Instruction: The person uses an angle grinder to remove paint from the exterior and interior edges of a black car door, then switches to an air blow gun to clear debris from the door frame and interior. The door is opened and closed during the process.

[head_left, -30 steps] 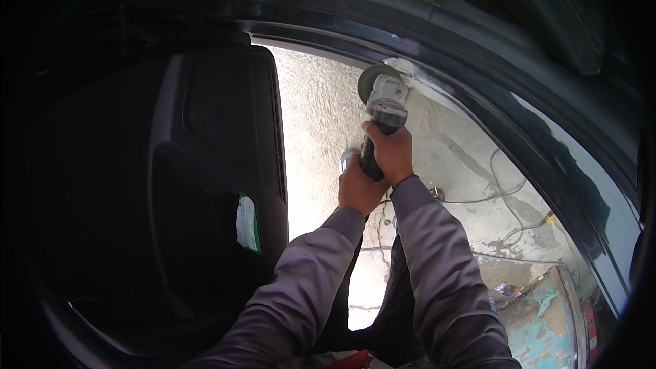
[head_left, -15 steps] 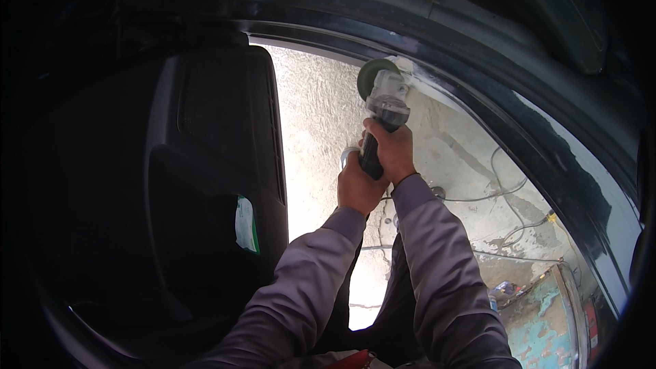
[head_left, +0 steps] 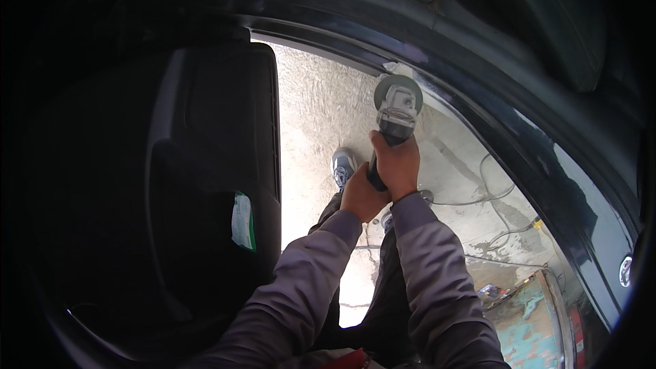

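Observation:
Both of my hands are closed around one angle grinder [head_left: 396, 115], held out in front of me. My right hand [head_left: 399, 164] wraps the dark body just behind the dusty grey gear head. Lower down, my left hand [head_left: 365, 193] grips the rear end of the handle. A round greenish-grey disc [head_left: 389, 85] sits at the far end of the tool. Just beyond it is a whitish, bared patch [head_left: 403, 70] on the edge of the dark car door sill [head_left: 471, 113]. The disc appears slightly apart from that patch.
An open black car door panel [head_left: 225, 130] with a green-and-white packet [head_left: 242, 222] in its pocket stands at left. Cables [head_left: 471, 201] lie on the concrete floor [head_left: 307, 102]. A worn turquoise-topped stand [head_left: 526, 324] is at lower right. My shoe [head_left: 343, 164] is below.
The grinder and both hands have come nearer to me and slightly right, and the disc has drawn back from the sill. My left shoe now shows more fully.

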The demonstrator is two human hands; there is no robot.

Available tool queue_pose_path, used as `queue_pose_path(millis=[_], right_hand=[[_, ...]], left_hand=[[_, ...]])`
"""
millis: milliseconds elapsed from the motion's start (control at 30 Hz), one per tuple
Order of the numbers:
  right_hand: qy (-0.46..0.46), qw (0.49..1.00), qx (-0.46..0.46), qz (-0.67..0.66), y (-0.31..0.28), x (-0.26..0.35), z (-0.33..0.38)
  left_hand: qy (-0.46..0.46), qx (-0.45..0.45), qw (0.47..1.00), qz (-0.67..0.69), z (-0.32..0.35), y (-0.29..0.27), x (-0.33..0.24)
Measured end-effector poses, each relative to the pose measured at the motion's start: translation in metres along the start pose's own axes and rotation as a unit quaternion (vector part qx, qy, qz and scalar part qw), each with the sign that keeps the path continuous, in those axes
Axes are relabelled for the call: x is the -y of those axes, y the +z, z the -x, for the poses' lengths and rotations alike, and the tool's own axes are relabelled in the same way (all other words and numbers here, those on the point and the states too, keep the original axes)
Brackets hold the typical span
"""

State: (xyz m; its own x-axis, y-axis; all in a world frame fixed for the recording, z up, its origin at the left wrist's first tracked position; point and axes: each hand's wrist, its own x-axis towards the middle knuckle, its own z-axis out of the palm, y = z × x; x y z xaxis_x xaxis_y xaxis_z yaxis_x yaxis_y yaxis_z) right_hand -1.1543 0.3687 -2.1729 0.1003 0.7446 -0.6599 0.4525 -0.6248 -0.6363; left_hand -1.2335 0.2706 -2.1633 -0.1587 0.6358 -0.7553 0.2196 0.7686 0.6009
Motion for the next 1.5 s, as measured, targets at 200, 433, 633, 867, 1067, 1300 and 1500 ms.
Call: queue_pose_path(millis=[200, 433, 633, 867, 1067, 1300, 1500], right_hand=[[-0.006, 0.998, -0.034, 0.059, 0.027, 0.021, 0.009], [-0.007, 0.995, -0.043, 0.090, 0.053, 0.026, 0.001], [0.010, 0.994, -0.048, 0.102, 0.058, 0.026, -0.002], [-0.016, 0.996, -0.043, 0.082, 0.050, 0.029, 0.003], [0.002, 0.995, -0.036, 0.096, 0.044, 0.029, 0.008], [-0.016, 0.998, -0.020, 0.049, 0.039, 0.018, 0.004], [-0.002, 0.993, 0.057, -0.099, 0.032, -0.003, -0.019]], left_hand=[[0.032, 0.034, 0.998, 0.050, -0.007, -0.033, 0.006], [0.002, 0.050, 0.996, 0.068, -0.022, -0.052, 0.017], [0.011, 0.046, 0.997, 0.059, -0.026, -0.052, 0.022], [0.007, 0.041, 0.997, 0.058, -0.020, -0.051, 0.015], [-0.011, 0.053, 0.994, 0.093, -0.010, -0.046, 0.011], [-0.014, 0.032, 0.996, 0.079, -0.009, -0.039, 0.007], [-0.005, -0.059, 0.997, -0.045, -0.012, -0.021, -0.001]])
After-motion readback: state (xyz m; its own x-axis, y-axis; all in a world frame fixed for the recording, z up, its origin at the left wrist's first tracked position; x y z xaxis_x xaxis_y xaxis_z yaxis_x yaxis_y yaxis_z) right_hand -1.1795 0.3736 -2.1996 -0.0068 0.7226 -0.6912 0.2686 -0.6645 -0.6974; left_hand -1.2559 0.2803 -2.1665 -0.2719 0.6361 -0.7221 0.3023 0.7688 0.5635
